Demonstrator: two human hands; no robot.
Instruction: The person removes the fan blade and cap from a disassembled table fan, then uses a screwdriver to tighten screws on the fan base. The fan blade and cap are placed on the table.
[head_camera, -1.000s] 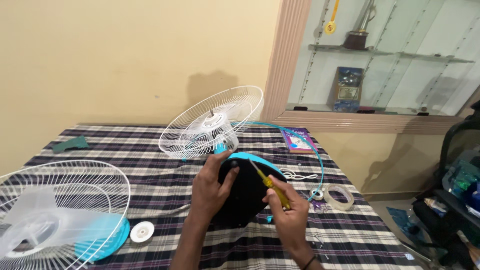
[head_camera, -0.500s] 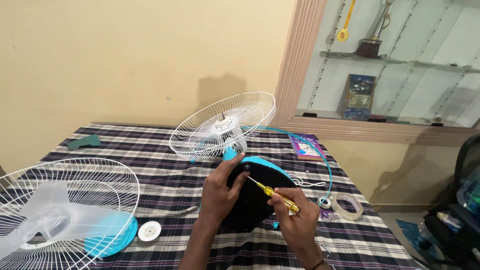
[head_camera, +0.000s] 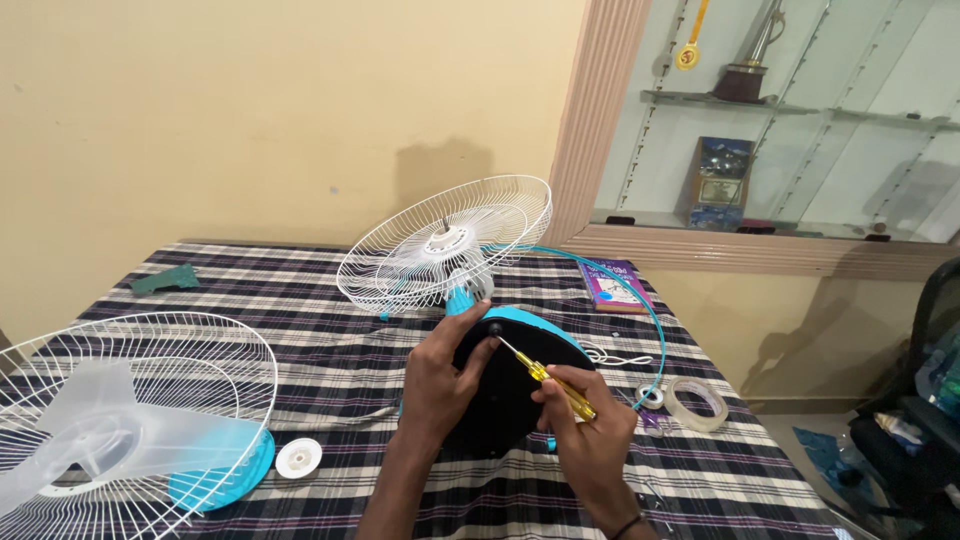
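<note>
A table under a purple, black and white checked cloth (head_camera: 300, 300) stands against a plain cream wall, with a glass-fronted shelf niche (head_camera: 790, 120) to the right. In the head view, the left hand (head_camera: 440, 385) is clamped on the edge of the fan's round black base (head_camera: 505, 395), tilted up on the cloth at the middle of the table, thumb by a small black foot at its rim. The right hand (head_camera: 590, 425) is closed round a yellow-handled screwdriver (head_camera: 555, 385), its tip set against the base near that foot. Compared with half a second ago the tip sits a little nearer the foot and the shaft is steeper, both hands otherwise unmoved: the driver looks seated on a fastener. The rear wire guard (head_camera: 445, 245) stands behind the base; a front guard with translucent blades (head_camera: 120, 420), a white cap (head_camera: 298, 458) and a tape roll (head_camera: 698, 403) lie apart.
</note>
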